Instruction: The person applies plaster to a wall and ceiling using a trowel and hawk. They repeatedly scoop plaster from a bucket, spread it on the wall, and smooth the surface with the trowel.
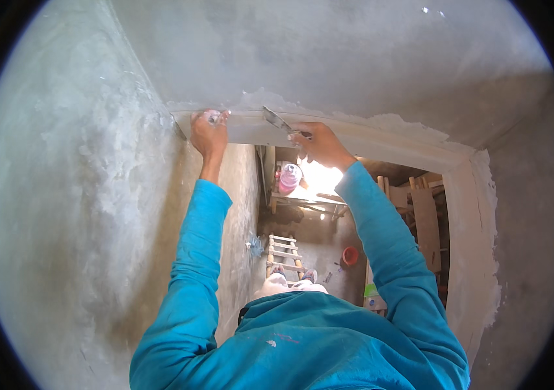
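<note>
Both my arms reach up to the white-coated beam (368, 134) over an opening in a grey plastered wall. My right hand (319, 143) grips a putty knife (277, 119), its thin metal blade pointing up and left against the beam's upper edge. Near the beam's left end, my left hand (209, 135) is closed, with whitish smears on the fingers. What it holds, if anything, is too small to make out. A thin dark strip (179, 127) shows at the corner just left of that hand; whether the hand touches it is unclear.
My feet stand on a wooden ladder (283, 252) below. An orange-red bucket (349, 255) sits on the floor to its right. Through the opening, a pink container (288, 179) stands on a raised platform, and wooden boards (425, 221) lean at the right. The left wall (75, 195) rises close beside me.
</note>
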